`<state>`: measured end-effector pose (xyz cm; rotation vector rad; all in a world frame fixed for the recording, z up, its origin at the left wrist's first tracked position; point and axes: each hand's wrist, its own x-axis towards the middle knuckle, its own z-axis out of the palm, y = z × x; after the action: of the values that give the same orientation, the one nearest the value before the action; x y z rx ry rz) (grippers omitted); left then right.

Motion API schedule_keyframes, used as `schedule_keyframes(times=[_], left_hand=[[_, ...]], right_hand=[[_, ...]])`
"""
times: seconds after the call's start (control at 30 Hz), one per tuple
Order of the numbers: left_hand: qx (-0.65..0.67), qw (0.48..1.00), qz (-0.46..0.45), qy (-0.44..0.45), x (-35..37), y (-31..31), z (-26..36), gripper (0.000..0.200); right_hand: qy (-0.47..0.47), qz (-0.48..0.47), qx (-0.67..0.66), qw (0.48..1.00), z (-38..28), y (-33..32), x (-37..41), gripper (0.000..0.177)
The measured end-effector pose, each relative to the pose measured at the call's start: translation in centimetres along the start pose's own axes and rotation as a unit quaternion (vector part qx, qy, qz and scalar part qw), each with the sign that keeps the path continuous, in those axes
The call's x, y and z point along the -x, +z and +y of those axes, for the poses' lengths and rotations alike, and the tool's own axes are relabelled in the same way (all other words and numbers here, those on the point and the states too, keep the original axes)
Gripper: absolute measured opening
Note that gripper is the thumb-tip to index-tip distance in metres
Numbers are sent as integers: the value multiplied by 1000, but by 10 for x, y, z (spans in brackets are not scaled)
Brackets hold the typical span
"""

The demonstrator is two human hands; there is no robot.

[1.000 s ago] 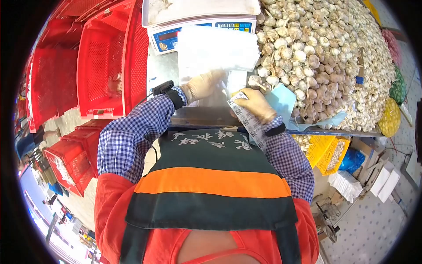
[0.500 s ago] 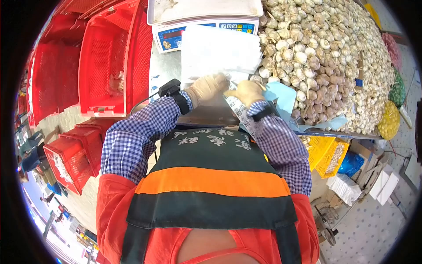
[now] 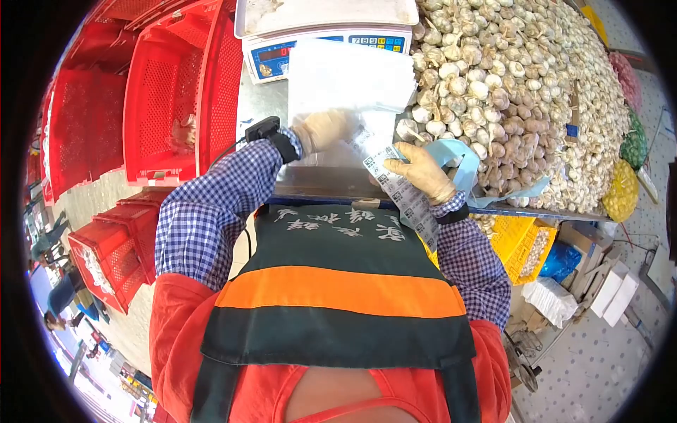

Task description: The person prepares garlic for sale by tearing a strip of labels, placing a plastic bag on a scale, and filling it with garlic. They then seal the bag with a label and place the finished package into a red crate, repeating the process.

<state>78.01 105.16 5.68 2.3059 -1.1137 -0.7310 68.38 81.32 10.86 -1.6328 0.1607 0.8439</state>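
My right hand [image 3: 423, 170], in a pale glove, pinches a strip of printed labels [image 3: 405, 194] with black code patterns. The strip hangs down toward my forearm. A light blue backing strip [image 3: 462, 166] curls out behind that hand toward the garlic. My left hand [image 3: 326, 130], also gloved, is over the lower edge of a stack of white plastic bags [image 3: 349, 77]. Motion blurs its fingers, so their grip does not show. The bags lie against the front of a digital scale [image 3: 328, 46].
A large heap of garlic bulbs [image 3: 493, 92] covers the table's right side. Red plastic crates [image 3: 166, 106] stand at the left. Yellow crates [image 3: 518, 243] sit below the table edge at right, beside a blue bag [image 3: 562, 262].
My hands have moved apart. The right hand came down and to the right with the label strip, showing more of it; the left shifted slightly left.
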Motion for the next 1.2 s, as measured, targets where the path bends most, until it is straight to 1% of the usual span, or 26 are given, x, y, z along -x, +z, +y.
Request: schedule_keyframes(times=[0.03,0.17,0.23,0.27,0.33,0.37,0.43,0.47,0.53,0.57,0.6,0.63,0.67,0.7,0.73,0.8,0.87,0.93,0.97,1.0,1.03,1.07,1.1,1.13,1.17,1.2], left_hand=[[-2,997,15,70,-3,0,-7,30],[-23,1000,-8,13,-4,25,-20,28],[-88,980,111,136,1,35,-21,24],[-89,981,112,135,0,37,-24,24],[-15,999,34,21,-5,27,-16,24],[-15,999,35,23,-8,17,-13,24],[-24,997,-58,54,-6,-14,0,27],[-24,997,-57,52,-6,-11,-11,27],[90,991,68,75,-4,-17,-29,28],[190,981,7,-37,-4,-36,-32,29],[151,986,52,-37,-18,-37,-58,28],[83,987,124,-53,-22,-56,-67,28],[38,959,233,-155,-22,-77,-60,27],[76,926,318,-188,-18,-102,-45,29],[53,897,421,-127,-15,-113,-36,26],[-82,828,553,40,-12,-112,-12,20],[19,893,435,113,4,-79,22,20],[-57,944,289,149,6,-20,20,24],[-15,988,152,26,4,11,12,28],[29,995,9,-98,5,29,7,33],[32,995,4,-95,9,32,10,33],[12,998,36,-43,13,31,9,32],[-5,998,70,9,15,31,8,32],[0,997,70,10,15,37,4,32],[-17,996,76,43,12,42,-5,31],[-36,993,81,77,11,44,-12,31]], right_hand=[[-7,11,23,1000,2,0,-2,31],[11,7,24,1000,13,-5,-6,30],[0,9,10,1000,20,-4,-9,28],[-10,11,-6,1000,22,-3,-9,26],[17,24,-52,998,4,7,-5,24],[43,37,-98,994,-5,11,-3,23],[65,38,-121,990,-14,13,-3,21],[85,38,-145,985,-16,14,-4,19],[87,45,-113,989,-17,16,-9,19],[90,55,-83,991,-15,16,-10,19],[90,54,-82,991,-6,16,-16,19],[48,60,1,997,9,14,-26,22],[28,62,42,997,17,14,-35,23],[7,65,83,994,25,13,-45,25],[6,72,125,989,28,16,-55,30],[2,78,166,983,24,22,-73,35],[94,123,325,933,17,26,-88,40],[114,125,332,928,16,28,-94,47],[161,125,377,903,2,28,-90,46],[208,124,421,874,-12,29,-84,45],[199,103,360,906,-23,24,-68,51],[204,108,356,905,-20,18,-59,51],[202,77,403,889,-17,10,-51,53],[199,38,451,869,-14,4,-41,56],[199,16,458,866,-11,-1,-29,60],[192,-10,457,868,-10,-5,-20,56]])
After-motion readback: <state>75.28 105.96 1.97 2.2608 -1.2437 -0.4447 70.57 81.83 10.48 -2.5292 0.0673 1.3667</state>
